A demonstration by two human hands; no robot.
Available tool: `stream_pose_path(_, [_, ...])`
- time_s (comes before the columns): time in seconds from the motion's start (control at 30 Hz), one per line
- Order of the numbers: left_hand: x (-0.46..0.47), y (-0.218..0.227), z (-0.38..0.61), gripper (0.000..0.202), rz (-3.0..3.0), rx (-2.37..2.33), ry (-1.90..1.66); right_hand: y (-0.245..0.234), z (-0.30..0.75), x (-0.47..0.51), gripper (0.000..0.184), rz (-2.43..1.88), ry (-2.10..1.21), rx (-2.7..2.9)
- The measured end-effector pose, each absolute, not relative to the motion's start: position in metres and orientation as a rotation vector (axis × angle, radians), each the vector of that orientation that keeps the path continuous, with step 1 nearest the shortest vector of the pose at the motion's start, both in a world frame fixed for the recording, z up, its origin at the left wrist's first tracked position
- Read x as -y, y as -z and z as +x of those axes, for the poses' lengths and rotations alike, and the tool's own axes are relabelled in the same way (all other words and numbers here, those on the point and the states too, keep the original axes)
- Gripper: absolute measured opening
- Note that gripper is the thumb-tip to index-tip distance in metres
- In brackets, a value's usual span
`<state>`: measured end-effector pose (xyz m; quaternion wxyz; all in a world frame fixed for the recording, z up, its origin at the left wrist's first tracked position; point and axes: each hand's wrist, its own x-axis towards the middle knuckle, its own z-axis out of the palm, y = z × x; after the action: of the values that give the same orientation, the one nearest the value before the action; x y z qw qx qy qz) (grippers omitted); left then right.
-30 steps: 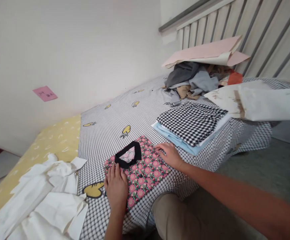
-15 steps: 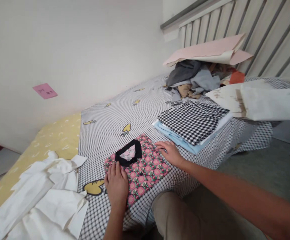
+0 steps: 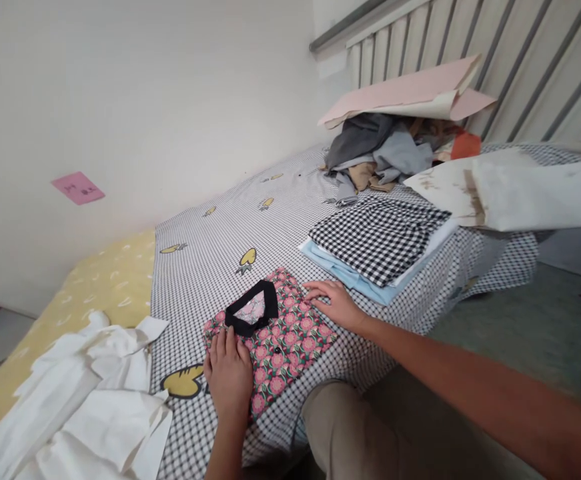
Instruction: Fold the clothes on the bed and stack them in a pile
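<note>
A folded shirt (image 3: 290,333) with pink flowers and a black collar lies flat on the checked bed sheet (image 3: 210,260), its collar toward the wall. My left hand (image 3: 229,373) rests on its left side just below the collar, fingers stretched out and side by side. At the shirt's right edge is my right hand (image 3: 335,305), fingers extended and touching the cloth; it grips nothing. Just beyond that hand sits a folded stack with a black-and-white gingham garment (image 3: 380,237) on top and a light blue garment (image 3: 370,289) underneath.
Loose white cloth (image 3: 90,407) lies at the left, partly over a yellow sheet (image 3: 105,267). Farther back are a heap of grey clothes (image 3: 370,150) under a pink sheet (image 3: 405,93) and a stained white sheet (image 3: 510,193). The bed's edge drops to the floor at right.
The whole view has shifted slightly, so things appear a little farther left. Both hands remain at the same places on the shirt, which looks unchanged.
</note>
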<state>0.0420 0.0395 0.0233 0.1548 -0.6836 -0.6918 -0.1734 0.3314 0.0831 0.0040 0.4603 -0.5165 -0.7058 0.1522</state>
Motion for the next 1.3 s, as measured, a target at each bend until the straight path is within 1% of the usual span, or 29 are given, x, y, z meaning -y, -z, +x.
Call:
stream_pose_path(0.07, [-0.040,-0.023,0.042,0.051,-1.964,1.991,0.508,-0.002,0.331,-0.085,0.035,-1.260,-0.347,1.696])
stream_pose_path(0.23, [-0.041,-0.025,0.043,0.050,-1.963,2.040,0.542,0.005,0.329,-0.089,0.023,-1.323,-0.242,1.660])
stream_pose_path(0.33, [-0.040,-0.026,0.044,0.050,-1.967,2.053,0.540,0.006,0.327,-0.089,0.023,-1.387,-0.191,1.676])
stream_pose_path(0.47, [-0.040,-0.026,0.045,0.050,-1.949,2.064,0.536,0.006,0.327,-0.090,0.006,-1.350,-0.200,1.661])
stream_pose_path(0.53, [-0.040,-0.026,0.045,0.049,-1.945,2.063,0.533,0.006,0.328,-0.090,0.009,-1.288,-0.241,1.645])
stream_pose_path(0.63, [-0.040,-0.026,0.044,0.050,-1.949,2.056,0.526,0.005,0.331,-0.089,0.008,-1.198,-0.298,1.603])
stream_pose_path(0.83, [-0.041,-0.025,0.043,0.051,-1.976,2.034,0.522,0.005,0.336,-0.090,0.010,-1.135,-0.349,1.639])
stream_pose_path(0.93, [-0.041,-0.024,0.042,0.051,-1.963,2.030,0.512,0.005,0.338,-0.089,0.008,-1.150,-0.336,1.740])
stream_pose_path(1.03, [-0.042,-0.024,0.041,0.051,-1.964,2.015,0.497,0.003,0.338,-0.087,0.009,-1.222,-0.333,1.839])
stream_pose_path(1.17, [-0.041,-0.023,0.041,0.050,-1.965,1.992,0.487,-0.002,0.338,-0.085,0.017,-1.239,-0.340,1.971])
stream_pose_path(1.3, [-0.040,-0.021,0.041,0.051,-1.966,1.998,0.500,-0.008,0.338,-0.082,0.033,-1.184,-0.323,2.085])
